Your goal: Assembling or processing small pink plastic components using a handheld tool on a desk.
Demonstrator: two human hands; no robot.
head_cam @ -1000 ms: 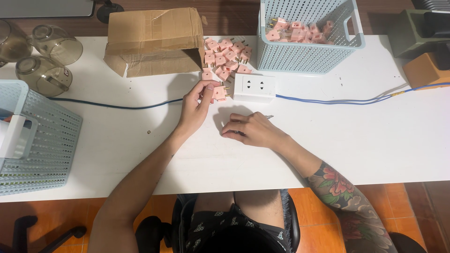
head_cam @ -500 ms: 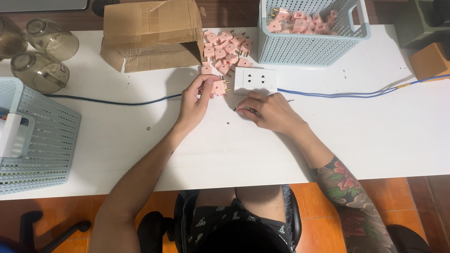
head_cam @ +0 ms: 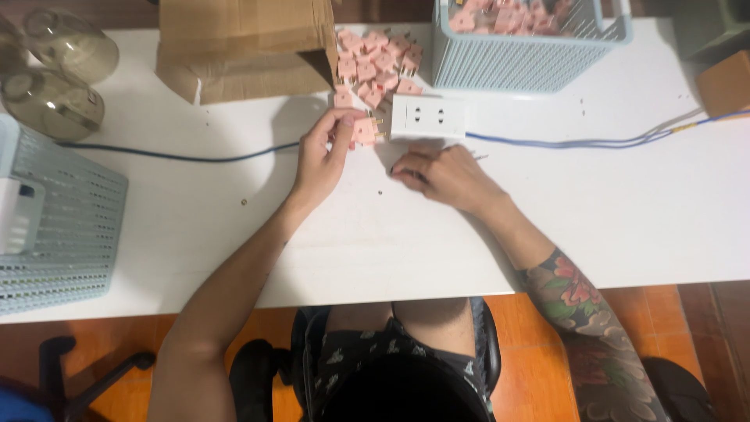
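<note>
Small pink plastic plug adapter (head_cam: 364, 130) with metal prongs pinched in the left hand (head_cam: 319, 160), fingers closed around it, prongs pointing right toward the white rectangular socket block (head_cam: 427, 119) just beside it. Held just above the white tabletop (head_cam: 195, 211), at the near edge of a loose heap of matching pink adapters (head_cam: 377, 62).

Compared with a second ago: left hand at much the same spot beside the heap, right hand (head_cam: 445, 173) shifted up and nearer the socket block, now directly below it. Right hand resting on the table, fingers curled loosely inward, with a thin object partly hidden under them; whether gripped or merely covered, cannot tell.

Socket block close against the pale blue slatted plastic basket (head_cam: 516, 55) holding more pink adapters. Blue cable (head_cam: 594, 143) running right from the block toward the table's edge; darker blue cable (head_cam: 180, 155) running left. Torn brown cardboard box (head_cam: 242, 43) left of the heap. Two clear smoky glass domes (head_cam: 55, 78) at far left, second pale blue basket (head_cam: 66, 227) at the left edge. Open white surface in front of both hands and to the right; near edge of the table just above the lap.

Adapter: squarish body, salmon pink, two short prongs showing.
</note>
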